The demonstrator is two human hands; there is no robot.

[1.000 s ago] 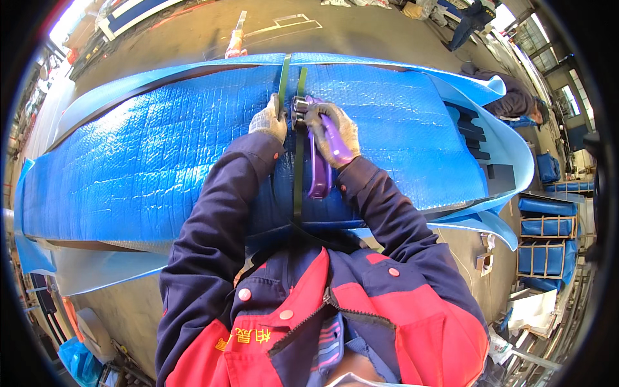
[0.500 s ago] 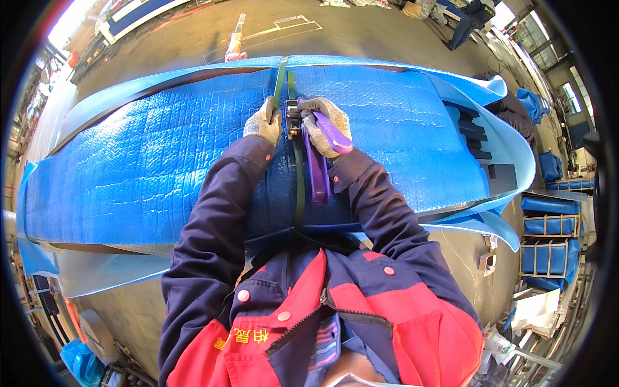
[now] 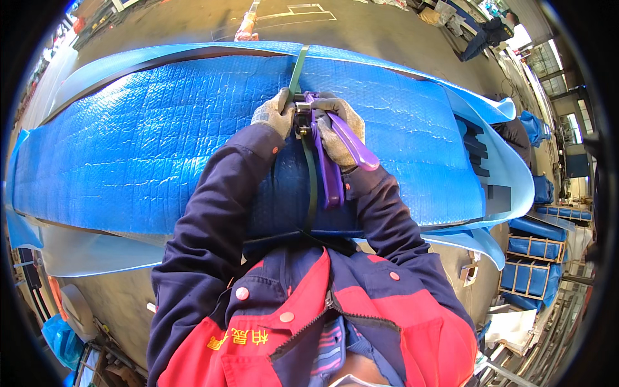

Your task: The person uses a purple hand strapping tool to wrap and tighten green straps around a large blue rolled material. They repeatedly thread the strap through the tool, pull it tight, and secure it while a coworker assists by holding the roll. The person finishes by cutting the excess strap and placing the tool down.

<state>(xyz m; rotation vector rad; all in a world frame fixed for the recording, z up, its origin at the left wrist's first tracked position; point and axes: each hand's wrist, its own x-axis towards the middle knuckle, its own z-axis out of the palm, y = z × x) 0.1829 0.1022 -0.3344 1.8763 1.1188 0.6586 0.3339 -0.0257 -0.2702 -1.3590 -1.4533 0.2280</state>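
Note:
A large bundle in blue bubble wrap [image 3: 161, 142] lies across in front of me, with a green packing strap [image 3: 312, 180] around its middle. My left hand [image 3: 273, 115], in a pale knitted glove, is closed on the strap beside a metal tool head, thumb and fingers pinched. Gloved too, my right hand [image 3: 342, 126] grips a strapping tool [image 3: 333, 177] with two long purple handles. One handle slants out past the hand and the other points toward me; they stand apart. The tool's metal head sits on the strap between my hands.
Dark stacked profiles [image 3: 476, 148] show at the bundle's right end, inside a loose light-blue foam sheet [image 3: 521, 174]. Blue wrapped packs in wooden frames [image 3: 532, 277] stand at the right. A person [image 3: 490, 35] is at the far right. An orange-and-white cone [image 3: 246, 27] stands beyond the bundle.
The whole view has shifted a little. My hands stay at the strap and the tool head, with the right hand still on the tool. The strap's short free end no longer shows.

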